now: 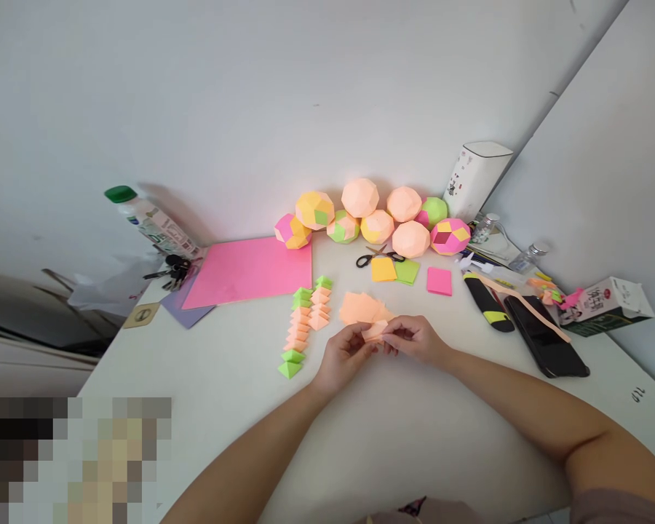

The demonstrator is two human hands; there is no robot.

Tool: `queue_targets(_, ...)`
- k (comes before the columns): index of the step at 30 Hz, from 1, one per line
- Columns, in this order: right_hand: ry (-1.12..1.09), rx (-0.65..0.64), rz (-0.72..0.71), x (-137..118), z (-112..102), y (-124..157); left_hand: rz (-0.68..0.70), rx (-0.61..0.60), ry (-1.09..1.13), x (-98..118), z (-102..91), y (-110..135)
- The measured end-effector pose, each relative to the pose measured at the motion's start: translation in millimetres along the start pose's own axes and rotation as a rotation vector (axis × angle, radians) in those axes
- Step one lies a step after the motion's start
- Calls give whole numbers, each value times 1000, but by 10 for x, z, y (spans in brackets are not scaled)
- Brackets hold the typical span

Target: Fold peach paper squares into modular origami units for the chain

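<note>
Between my two hands is a small piece of peach paper (375,332), partly folded, held just above the table. My left hand (345,353) pinches its left side. At its right side, the fingers of my right hand (418,339) are closed on the same paper. Right behind the hands lies a loose stack of peach paper squares (357,307). To the left, two rows of folded paper units stand nested: a longer row in peach and green (298,327) and a shorter row (320,302) beside it.
Several paper balls (360,198) are piled against the wall. In front lie scissors (380,255) and yellow (383,269), green (407,271) and pink sticky notes (439,281). Pink board (251,273) and a bottle (156,222) stand left; a cutter (488,302), phone (546,336) and carton (608,306) are right.
</note>
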State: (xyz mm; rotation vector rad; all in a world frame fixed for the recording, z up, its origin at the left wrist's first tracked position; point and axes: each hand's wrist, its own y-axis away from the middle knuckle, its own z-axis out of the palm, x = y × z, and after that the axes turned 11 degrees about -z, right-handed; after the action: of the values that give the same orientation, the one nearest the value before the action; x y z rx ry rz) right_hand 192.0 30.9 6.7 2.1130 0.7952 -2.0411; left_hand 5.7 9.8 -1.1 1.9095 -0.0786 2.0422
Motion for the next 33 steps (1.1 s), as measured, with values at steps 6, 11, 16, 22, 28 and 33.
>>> queue_targets(6,3,21,-14,41,2,14,5,-14,60,5,31,10)
queue_targets(11,15,34,-23,40,7,19,-20,7,46,14,36,24)
queue_targets(16,24,40,-29,33,10,22,-29,11,43,19,33,34)
queue_targets(22,33,39,-42,37,14,22,-44,17,35,30,41,38)
queue_targets(28,45,29,-50,35,15,25,-65,-10,-50,21,21,7)
queue_targets(33,75,30,-66,29,25,34,-90,-12,-79,24,11,-2)
